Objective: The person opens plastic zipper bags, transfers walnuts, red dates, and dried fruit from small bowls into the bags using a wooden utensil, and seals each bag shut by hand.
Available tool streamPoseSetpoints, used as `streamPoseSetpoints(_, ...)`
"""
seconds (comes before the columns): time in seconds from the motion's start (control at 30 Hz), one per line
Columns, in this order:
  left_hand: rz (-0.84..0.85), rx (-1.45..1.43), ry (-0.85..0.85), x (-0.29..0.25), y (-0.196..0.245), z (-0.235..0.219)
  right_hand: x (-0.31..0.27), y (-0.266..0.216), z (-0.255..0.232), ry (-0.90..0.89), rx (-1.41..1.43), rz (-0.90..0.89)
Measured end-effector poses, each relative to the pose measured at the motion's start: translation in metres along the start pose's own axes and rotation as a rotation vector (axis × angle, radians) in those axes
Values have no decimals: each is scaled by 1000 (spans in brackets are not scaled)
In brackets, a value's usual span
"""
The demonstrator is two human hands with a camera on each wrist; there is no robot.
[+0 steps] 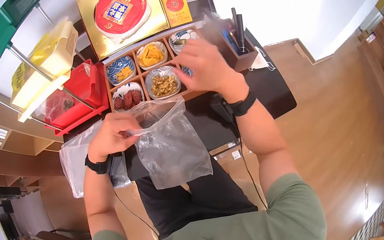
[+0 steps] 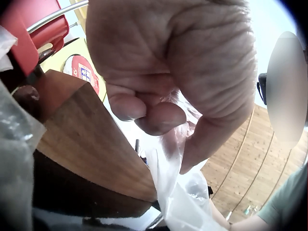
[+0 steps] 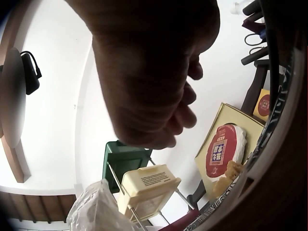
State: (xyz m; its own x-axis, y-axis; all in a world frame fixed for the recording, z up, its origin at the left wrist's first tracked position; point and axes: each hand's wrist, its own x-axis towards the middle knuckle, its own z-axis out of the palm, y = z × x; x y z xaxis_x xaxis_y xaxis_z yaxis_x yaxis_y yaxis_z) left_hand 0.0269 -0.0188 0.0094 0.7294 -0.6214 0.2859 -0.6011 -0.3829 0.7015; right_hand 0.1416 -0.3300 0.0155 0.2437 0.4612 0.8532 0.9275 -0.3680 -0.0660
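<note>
My left hand [image 1: 113,132] pinches the rim of a clear plastic bag [image 1: 174,150] between thumb and curled fingers. The bag hangs down in front of the wooden divided box [image 1: 109,88]. Over the right part of that box is my right hand [image 1: 205,67], fingers loosely curled, nothing visible in them. Close to its fingertips stands a dish of walnuts [image 1: 165,85]. Other dishes hold yellow dried slices [image 1: 152,56], small yellow pieces [image 1: 124,73] and red dates [image 1: 128,99]. Part of the box's right side is hidden under the right hand.
A gold box with a round red-wrapped cake [image 1: 121,11] stands behind the dishes, beside a small yellow box [image 1: 177,9]. At left is a rack with green, cream and red bins [image 1: 87,98]. A pen holder [image 1: 238,52] stands right. Another clear bag [image 1: 78,157] lies under the left arm.
</note>
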Motion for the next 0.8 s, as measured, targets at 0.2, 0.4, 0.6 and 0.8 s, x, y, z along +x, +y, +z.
streamPoseSetpoints(0.2,21,-10,-33,2,5,-3,-4,-8,-16,-38,154,-26)
streamPoseSetpoints(0.4,-19,-63,-20,-2,3,-1,-19,16,-104,745,-29,348)
streamPoseSetpoints(0.6,14,-36,-9,-1,-3,0,-60,-2,-106,-171,-393,797)
streamPoseSetpoints(0.8,5,-20,-18,0,-2,1,-90,-4,-86,-453,-206,977)
